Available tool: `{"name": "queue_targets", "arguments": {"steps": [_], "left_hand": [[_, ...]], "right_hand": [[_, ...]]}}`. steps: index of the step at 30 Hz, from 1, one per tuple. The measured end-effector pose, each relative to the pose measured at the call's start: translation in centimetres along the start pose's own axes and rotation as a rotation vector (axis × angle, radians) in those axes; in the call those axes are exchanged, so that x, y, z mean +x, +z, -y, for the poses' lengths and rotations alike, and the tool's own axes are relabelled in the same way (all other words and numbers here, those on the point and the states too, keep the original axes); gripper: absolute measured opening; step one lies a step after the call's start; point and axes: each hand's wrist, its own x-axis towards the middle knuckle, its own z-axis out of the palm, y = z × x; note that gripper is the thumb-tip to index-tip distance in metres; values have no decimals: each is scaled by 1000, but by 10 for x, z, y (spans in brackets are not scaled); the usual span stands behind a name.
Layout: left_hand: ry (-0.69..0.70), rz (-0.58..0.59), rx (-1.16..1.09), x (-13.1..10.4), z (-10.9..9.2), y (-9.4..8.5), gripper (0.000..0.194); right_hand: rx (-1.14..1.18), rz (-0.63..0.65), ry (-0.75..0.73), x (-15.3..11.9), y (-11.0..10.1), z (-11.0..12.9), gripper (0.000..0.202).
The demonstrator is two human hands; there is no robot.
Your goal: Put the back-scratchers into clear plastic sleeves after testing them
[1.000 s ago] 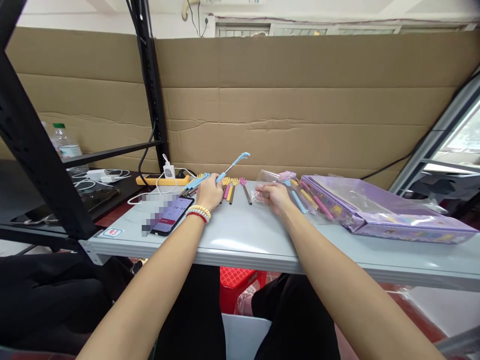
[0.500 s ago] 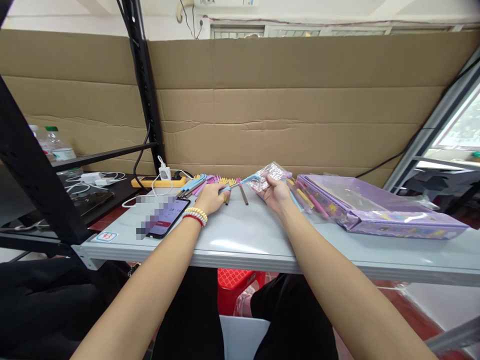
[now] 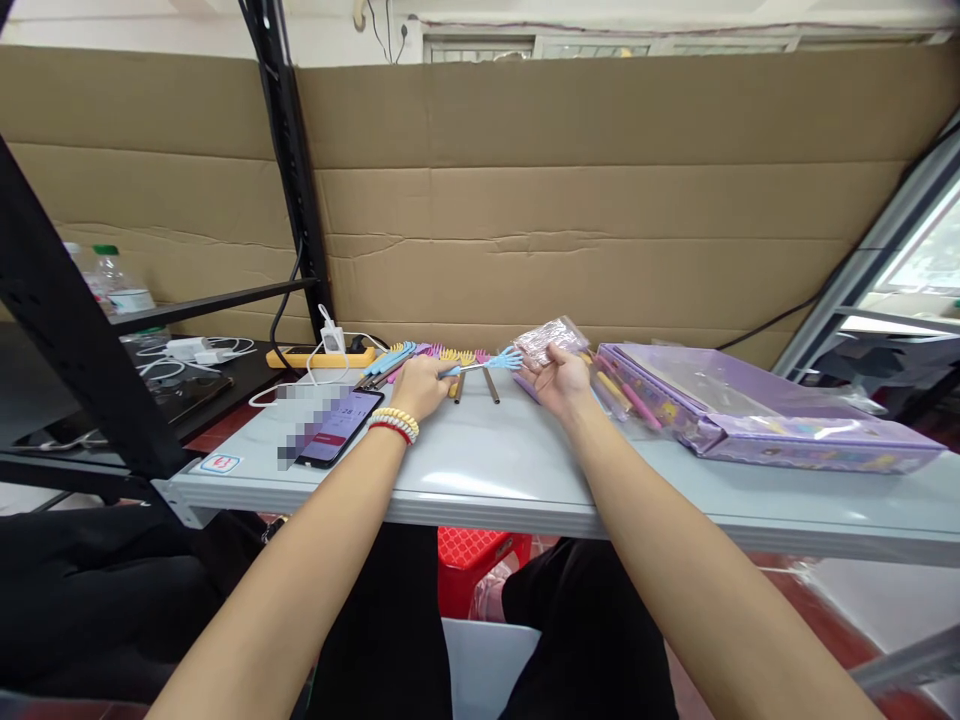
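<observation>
Closed round the handle end of a light-blue hand-shaped stick [image 3: 504, 360], my left hand [image 3: 421, 388] is over the middle of the table, the stick's fingered head pointing right. My right hand [image 3: 559, 382] is palm up to the right of that head, its thumb and fingers on a crinkled clear plastic wrapper [image 3: 551, 340]. Behind my left hand lie several similar sticks with blue [image 3: 394, 357], pink and yellow heads. A dark metal stick handle [image 3: 491, 386] rests between my hands.
A phone [image 3: 341, 428] lies left of my left hand. Behind it are a yellow power strip [image 3: 300, 358] and white charger [image 3: 332, 338]. On the right, a purple box [image 3: 810, 445] stands beside bagged pens [image 3: 630, 395]. Cardboard [image 3: 600, 200] rises behind the table [image 3: 480, 470].
The blue stick's head has come away from under the wrapper and now shows with its fingers spread. My right hand has turned more palm up. The view has shifted slightly.
</observation>
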Motion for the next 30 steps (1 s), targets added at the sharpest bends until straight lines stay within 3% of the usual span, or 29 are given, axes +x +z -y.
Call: {"name": "queue_targets", "arguments": {"steps": [9,18,24,30], "left_hand": [[88,27,25,1,6,5,27],[100,-3,31,0,0,4,26],[115,97,-127,-3,-3,7,35],[197,73,-253,-7,-10,2,39]], "right_hand": [[8,35,79,-11,9,4,32],[-74,111,68,-12,9,-3,24],[-188,165,5,-12,8,-6,14],[-330,233,-73,-9,6,-9,19]]}}
